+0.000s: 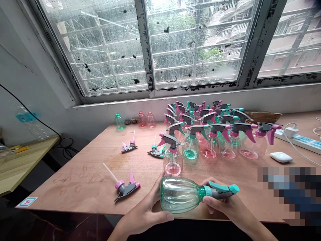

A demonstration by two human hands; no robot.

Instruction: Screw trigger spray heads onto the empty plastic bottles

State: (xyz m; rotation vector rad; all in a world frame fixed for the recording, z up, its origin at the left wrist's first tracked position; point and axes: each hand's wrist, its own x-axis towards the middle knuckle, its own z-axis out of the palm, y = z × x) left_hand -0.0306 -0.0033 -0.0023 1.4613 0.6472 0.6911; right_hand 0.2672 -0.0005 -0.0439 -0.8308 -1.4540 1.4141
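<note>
A green spray bottle (179,194) lies sideways in the air between my hands, over the table's front edge. My left hand (147,207) cups its base, thumb below and fingers behind. At the neck, my right hand (223,206) grips the teal collar of the grey-and-teal spray head (223,190), which sits on the bottle. Just behind stands an upright pink spray bottle (173,162) with its head on. Left of my hands lies a loose pink-and-grey spray head (126,188) with its tube sticking up.
Several assembled spray bottles (209,147) crowd the back right. Two more loose spray heads, one pink (129,146) and one teal (156,151), lie mid-table. Headless bottles (141,119) stand at the back left. A power strip (301,140) and a white case (281,157) are at right.
</note>
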